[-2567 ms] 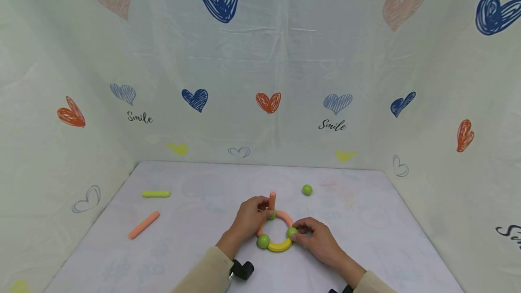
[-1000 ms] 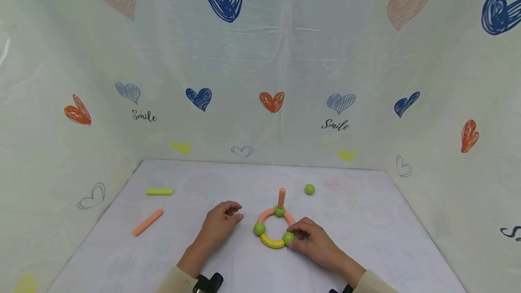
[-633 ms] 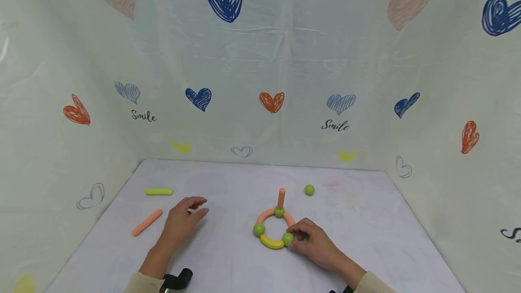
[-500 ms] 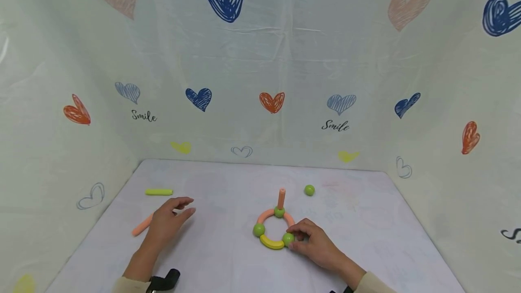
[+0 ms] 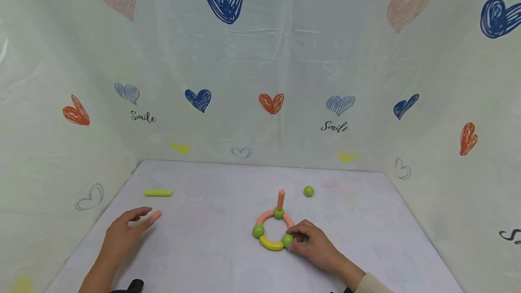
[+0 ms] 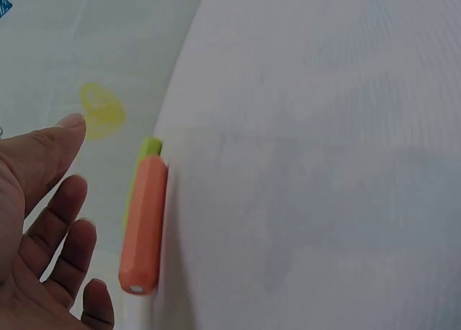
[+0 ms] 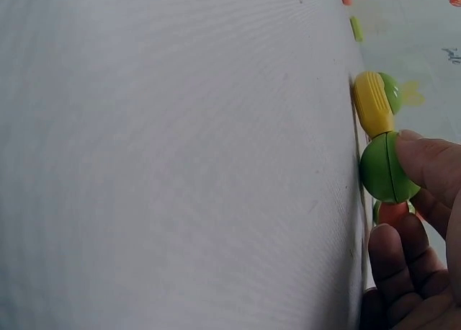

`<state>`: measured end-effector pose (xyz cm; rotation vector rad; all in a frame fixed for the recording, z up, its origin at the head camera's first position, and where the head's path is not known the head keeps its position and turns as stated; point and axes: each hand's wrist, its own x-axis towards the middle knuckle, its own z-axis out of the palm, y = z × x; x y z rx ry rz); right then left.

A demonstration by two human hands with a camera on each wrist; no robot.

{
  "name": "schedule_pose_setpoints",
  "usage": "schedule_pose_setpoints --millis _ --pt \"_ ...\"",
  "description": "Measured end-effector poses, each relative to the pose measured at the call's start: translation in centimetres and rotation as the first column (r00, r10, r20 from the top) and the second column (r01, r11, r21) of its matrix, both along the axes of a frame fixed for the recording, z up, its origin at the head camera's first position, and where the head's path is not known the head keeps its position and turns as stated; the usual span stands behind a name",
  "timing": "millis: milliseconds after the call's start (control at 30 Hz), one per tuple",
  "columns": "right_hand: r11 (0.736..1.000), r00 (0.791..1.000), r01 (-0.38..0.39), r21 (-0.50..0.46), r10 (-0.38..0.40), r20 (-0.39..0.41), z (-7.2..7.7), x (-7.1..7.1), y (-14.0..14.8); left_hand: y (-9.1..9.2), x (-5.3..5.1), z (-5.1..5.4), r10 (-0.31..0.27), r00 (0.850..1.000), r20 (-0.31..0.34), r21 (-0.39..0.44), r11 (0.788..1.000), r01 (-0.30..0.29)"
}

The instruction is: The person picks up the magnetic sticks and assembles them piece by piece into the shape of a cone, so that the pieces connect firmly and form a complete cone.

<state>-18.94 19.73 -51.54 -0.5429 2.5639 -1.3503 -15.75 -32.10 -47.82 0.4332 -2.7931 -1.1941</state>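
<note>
- Head view: pinches the near-right green ball [image 5: 287,240] between thumb and fingers of the right hand [image 5: 313,244]; in the right wrist view, presses the thumb against that same ball.
- Grasps it as part of a ring [image 5: 265,216], right of centre on the white table [image 5: 215,220].
- Along the ring's near side, a yellow curved piece [image 5: 271,244] between that ball and the left green ball [image 5: 258,231]; round the far side, orange curved pieces [image 5: 288,220] meeting at the far green ball [image 5: 278,213].
- From the far ball, an orange stick [image 5: 281,200]; cannot tell whether upright or flat.
- Holds the left hand [image 5: 123,234] loose and ungripping, with thumb and fingers parted, near an orange rod [image 6: 144,225]; mostly covers that rod in the head view.
- Beyond that hand, a green rod [image 5: 158,193] flat on the table.
- Past the ring, slightly right, a loose green ball [image 5: 309,191].
- Behind the table, pale sheeting [image 5: 244,58] printed with hearts and "Smile".
</note>
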Motion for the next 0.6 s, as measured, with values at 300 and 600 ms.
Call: schedule_pose_setpoints --millis 300,600 --pt "1.000 1.000 0.002 -0.013 -0.002 0.009 0.0 0.0 0.0 -1.9 -0.4 -1.8 0.001 0.999 0.055 -0.066 0.998 0.003" --pt "1.000 1.000 0.004 -0.028 -0.004 0.010 0.0 0.0 0.0 -1.8 -0.7 -2.4 -0.017 1.000 0.007 -0.106 0.994 0.017"
